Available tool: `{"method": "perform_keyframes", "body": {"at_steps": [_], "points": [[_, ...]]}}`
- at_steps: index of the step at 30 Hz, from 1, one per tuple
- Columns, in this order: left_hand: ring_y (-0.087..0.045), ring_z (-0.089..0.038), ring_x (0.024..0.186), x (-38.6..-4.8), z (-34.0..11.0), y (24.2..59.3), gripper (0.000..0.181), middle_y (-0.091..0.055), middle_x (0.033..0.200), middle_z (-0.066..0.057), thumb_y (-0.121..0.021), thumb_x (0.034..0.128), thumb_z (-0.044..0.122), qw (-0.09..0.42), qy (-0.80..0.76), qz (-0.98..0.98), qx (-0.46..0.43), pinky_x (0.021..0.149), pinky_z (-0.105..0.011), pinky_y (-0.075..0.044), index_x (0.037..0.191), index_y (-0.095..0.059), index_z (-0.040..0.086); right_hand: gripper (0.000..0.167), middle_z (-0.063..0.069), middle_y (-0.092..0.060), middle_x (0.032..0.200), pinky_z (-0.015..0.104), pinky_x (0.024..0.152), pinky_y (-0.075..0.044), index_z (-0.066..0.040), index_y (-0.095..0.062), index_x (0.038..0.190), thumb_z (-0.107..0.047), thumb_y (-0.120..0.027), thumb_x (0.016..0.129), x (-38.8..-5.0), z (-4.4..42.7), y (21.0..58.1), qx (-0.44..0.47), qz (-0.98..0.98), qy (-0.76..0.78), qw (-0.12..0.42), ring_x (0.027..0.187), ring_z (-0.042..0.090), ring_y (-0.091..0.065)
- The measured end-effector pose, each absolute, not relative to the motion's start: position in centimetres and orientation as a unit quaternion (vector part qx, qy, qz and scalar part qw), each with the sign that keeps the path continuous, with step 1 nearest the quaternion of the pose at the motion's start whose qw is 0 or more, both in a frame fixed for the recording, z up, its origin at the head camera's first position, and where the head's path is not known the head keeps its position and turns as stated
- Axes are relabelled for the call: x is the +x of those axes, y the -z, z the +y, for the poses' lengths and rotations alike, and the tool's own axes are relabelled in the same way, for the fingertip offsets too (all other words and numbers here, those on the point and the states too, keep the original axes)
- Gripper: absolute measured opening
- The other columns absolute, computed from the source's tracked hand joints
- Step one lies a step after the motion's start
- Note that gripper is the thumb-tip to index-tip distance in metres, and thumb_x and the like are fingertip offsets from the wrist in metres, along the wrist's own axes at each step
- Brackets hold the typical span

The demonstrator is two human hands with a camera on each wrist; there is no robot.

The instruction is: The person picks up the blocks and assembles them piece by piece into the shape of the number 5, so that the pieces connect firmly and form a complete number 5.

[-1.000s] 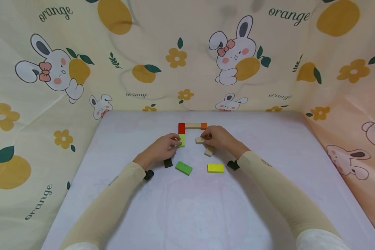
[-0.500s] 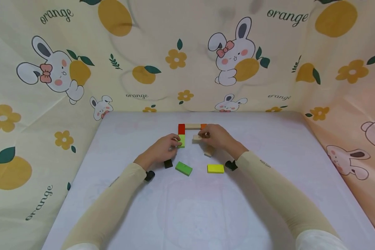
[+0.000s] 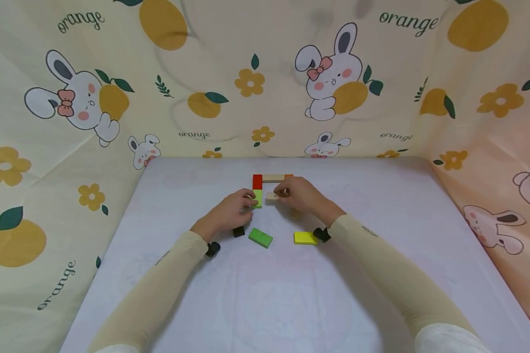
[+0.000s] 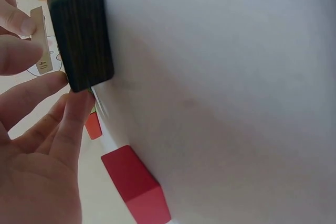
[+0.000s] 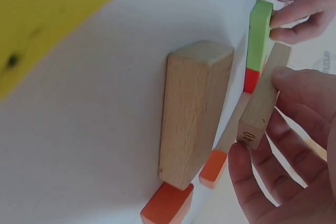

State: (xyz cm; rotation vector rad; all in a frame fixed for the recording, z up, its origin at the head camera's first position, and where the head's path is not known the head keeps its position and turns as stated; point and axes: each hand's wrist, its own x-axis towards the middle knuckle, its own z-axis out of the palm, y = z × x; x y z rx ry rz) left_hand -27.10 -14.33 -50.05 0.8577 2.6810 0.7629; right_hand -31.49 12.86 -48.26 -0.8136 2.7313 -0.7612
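My right hand (image 3: 304, 193) pinches a plain wooden block (image 5: 264, 95) between thumb and fingers; a printed number shows on its end in the right wrist view. That block hangs just right of a light green block (image 3: 258, 198), apart from it. The left hand (image 3: 231, 208) touches the light green block's left side with its fingertips, the fingers loosely extended. A red block (image 3: 257, 181) adjoins the green one at the back. From the red block, a wooden block (image 3: 273, 179) runs right to an orange block (image 3: 289, 175), partly hidden by the right hand.
Another wooden block (image 5: 189, 114) lies below the right hand, with an orange-red block (image 5: 168, 203) by its end. Nearer the person are a dark block (image 3: 238, 231), a green block (image 3: 260, 238) and a yellow block (image 3: 304, 238). A patterned cloth (image 3: 282, 73) rises behind the table.
My right hand has moved left with the wooden block, toward the light green block, and its wrist now overlaps the yellow block's edge. The left hand stays at the light green block.
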Motion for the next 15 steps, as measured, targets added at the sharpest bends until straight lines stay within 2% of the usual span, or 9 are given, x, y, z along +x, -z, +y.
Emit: {"method": "perform_keyframes", "body": {"at_steps": [15], "points": [[-0.055, -0.028, 0.135, -27.1, -14.3, 49.9, 0.041, -0.052, 0.154, -0.011, -0.068, 0.1037, 0.015, 0.120, -0.265, 0.914, 0.283, 0.117, -0.045, -0.045, 0.142, -0.070, -0.001, 0.024, -0.003, -0.074, 0.107, 0.037, 0.090, -0.056, -0.013, -0.082, 0.123, -0.015, -0.082, 0.099, -31.1, 11.6, 48.6, -0.273, 0.923, 0.246, 0.116, 0.097, 0.021, -0.063]]}}
